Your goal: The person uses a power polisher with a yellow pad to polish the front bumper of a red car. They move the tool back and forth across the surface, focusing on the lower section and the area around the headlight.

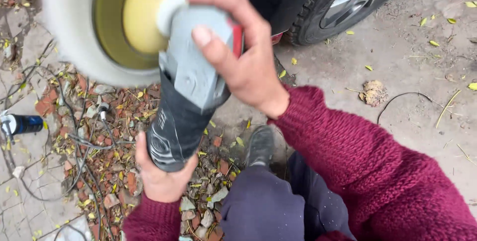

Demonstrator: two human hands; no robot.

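Both hands (pixel 251 67) (pixel 161 171) clasping grey polisher (pixel 191 79), fluffy round wool pad (pixel 74 32), knitted maroon sleeves (pixel 367 161).

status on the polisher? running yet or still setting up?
Done: both hands are on the polisher, left hand at the rear grip, right hand over the head. In hand: the white pad looks motion-blurred, likely spinning, held in the air. Left: the pad isn't against the car; its panels are out of view.

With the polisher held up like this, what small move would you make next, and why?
Probably tilt the pad down and away from the face. It looks blurred, as if spinning, and faces the camera. The right hand grips the polisher head, the left hand its rear; the tyre is close.
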